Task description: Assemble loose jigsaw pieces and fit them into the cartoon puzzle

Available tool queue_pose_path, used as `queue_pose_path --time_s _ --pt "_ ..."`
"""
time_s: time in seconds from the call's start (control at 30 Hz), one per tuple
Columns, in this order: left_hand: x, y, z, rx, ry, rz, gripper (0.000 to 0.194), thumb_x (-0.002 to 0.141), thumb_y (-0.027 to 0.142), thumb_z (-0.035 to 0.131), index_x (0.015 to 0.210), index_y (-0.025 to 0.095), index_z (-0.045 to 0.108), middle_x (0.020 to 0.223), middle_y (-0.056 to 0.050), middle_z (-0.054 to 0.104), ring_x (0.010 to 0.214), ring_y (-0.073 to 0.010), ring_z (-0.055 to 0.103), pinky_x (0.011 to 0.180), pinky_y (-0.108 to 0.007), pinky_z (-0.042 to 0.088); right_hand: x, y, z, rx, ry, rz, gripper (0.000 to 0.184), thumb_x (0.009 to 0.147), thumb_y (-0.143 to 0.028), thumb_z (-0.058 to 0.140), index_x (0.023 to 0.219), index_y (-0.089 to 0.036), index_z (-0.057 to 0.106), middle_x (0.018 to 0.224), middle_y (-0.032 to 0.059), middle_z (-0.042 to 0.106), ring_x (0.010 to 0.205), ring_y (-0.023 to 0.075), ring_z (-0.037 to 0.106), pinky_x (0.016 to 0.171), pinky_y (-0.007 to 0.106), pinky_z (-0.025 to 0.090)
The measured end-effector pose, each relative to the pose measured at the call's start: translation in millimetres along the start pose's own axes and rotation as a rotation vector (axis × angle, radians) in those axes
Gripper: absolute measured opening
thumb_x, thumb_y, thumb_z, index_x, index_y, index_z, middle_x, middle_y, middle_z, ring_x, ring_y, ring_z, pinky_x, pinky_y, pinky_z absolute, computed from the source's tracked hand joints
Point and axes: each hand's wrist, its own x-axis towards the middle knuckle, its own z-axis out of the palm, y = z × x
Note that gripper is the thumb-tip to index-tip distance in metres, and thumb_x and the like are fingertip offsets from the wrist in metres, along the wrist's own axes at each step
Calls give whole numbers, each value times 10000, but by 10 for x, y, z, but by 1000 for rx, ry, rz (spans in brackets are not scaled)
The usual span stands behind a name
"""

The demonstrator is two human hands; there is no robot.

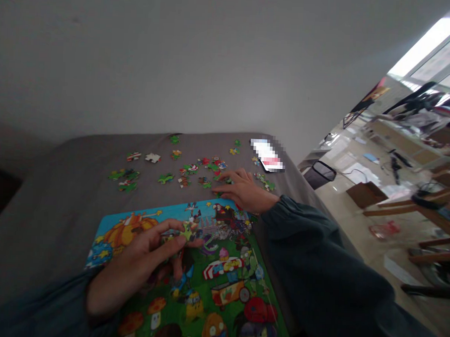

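Well, the left hand point(138, 266) is closed in a pinch above the jigsaw puzzle point(220, 272), its thumb and fingers gripping a small green puzzle piece point(187, 231). The puzzle lies flat on a grey fabric surface point(55, 196), and its bright cartoon picture shows mushrooms, a pumpkin and a striped cart. The left hand sits over the puzzle's near-left part, with the held piece just above the picture.

The right hand point(244, 190) is open, fingers spread and reaching down among the loose puzzle pieces point(189, 173) just past the puzzle's far edge. Whether its fingertips point(220, 192) hold anything is too small to tell. A dark green sleeve point(318, 262) covers that arm.

The loose puzzle pieces are scattered beyond the puzzle in small clusters, some showing colour and one pale side up point(153, 158). Farther beyond the puzzle, near the fabric's far edge, lies a smartphone point(267, 155) with a blurred screen. Off to the puzzle's right, below the fabric's edge, are a black wastebasket point(319, 175), a cardboard box point(365, 194) and wooden chair legs point(394, 210) on the floor, with a bright window point(427, 48) well beyond them.
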Motion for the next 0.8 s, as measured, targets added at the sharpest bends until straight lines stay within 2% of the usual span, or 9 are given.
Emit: queue_pose_path --time_s 0.17,0.27,0.33,0.4,0.47,0.53,0.6,0.67,0.8 --pt "-7 50 26 -15 48 8 631 736 680 681 1103 188 536 588 11 672 436 -102 401 370 -227 235 25 -19 -41 220 40 51 152 938 -191 648 1077 -205 706 1275 113 609 1182 295 446 1005 503 359" --pt "-17 30 16 -7 57 17 573 747 662 678 1067 206 540 627 -4 698 469 -117 442 383 -233 252 21 -72 -62 322 74 60 46 943 -155 628 976 -162 659 1074 88 670 1064 227 543 957 414 432" --pt "-20 18 7 4 54 28 549 755 656 677 1049 216 531 644 -10 711 487 -123 461 397 -232 264 -18 -171 -58 396 106 70 105 979 -179 577 1071 -153 620 1006 66 678 922 168 600 850 331 492" --pt "-20 16 2 25 37 34 548 764 659 671 1052 217 522 664 -18 726 498 -126 473 412 -232 278 -88 -320 -36 574 109 68 244 990 -238 575 1220 -157 562 983 46 684 791 123 621 722 267 514" --pt "-19 20 1 50 24 38 557 770 670 659 1059 214 520 683 -30 738 508 -132 490 418 -236 286 -169 -476 -1 916 31 46 347 953 -289 635 1272 -176 558 915 13 690 700 99 614 636 233 503" --pt "-21 20 2 66 29 46 552 781 668 647 1067 213 521 685 -31 740 520 -138 510 422 -239 286 -230 -580 38 1109 -66 38 340 906 -329 692 1203 -177 626 869 2 698 658 88 599 598 223 488" --pt "-25 10 5 63 39 56 550 792 651 647 1096 212 518 682 -24 742 530 -141 523 440 -242 311 -253 -599 72 1116 -81 81 274 871 -327 725 1093 -171 687 855 4 706 648 85 591 590 223 482" --pt "-29 -7 8 45 42 64 561 800 639 648 1130 207 510 692 -24 751 536 -140 533 481 -248 359 -242 -547 92 1085 -33 161 217 868 -292 719 1048 -171 710 819 -2 698 632 85 584 582 224 483" --pt "-26 -22 11 25 29 66 557 806 634 645 1127 205 496 710 -28 761 543 -137 540 508 -253 381 -210 -438 85 1164 -30 278 254 934 -247 612 1163 -168 688 714 -21 653 603 90 606 579 224 505"
